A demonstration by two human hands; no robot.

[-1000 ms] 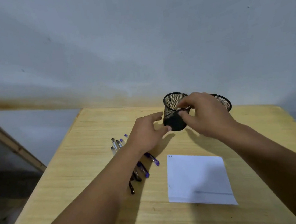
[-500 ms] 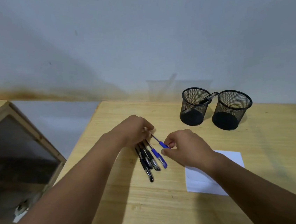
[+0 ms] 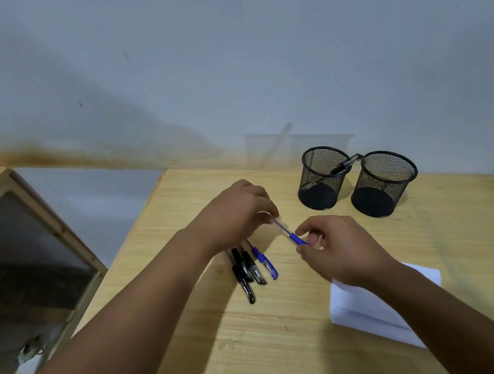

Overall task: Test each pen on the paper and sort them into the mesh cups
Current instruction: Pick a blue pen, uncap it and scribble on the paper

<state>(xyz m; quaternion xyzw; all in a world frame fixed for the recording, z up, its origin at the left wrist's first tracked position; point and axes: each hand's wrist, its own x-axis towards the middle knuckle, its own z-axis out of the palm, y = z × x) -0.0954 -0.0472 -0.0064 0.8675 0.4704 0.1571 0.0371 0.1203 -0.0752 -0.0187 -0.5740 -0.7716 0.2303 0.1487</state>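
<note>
A blue pen [image 3: 288,233] stretches between my two hands above the wooden table [image 3: 285,335]. My left hand [image 3: 236,212] pinches its clear barrel end and my right hand [image 3: 334,247] pinches its blue cap end. Several more pens [image 3: 253,270], black and blue, lie side by side on the table just below my left hand. Two black mesh cups stand at the back: the left cup [image 3: 322,179] holds one pen [image 3: 345,165] leaning over its rim, and the right cup [image 3: 384,183] looks empty. A white paper [image 3: 362,308] lies under my right forearm.
A wooden-framed cabinet [image 3: 39,227] with a dark panel stands to the left of the table. A pale wall rises right behind the cups. The table's left edge runs close to the pens.
One second ago both hands were at the left mesh cup. They came back toward the loose pens, and now hold a blue pen between them, lifted slightly off the pile.
</note>
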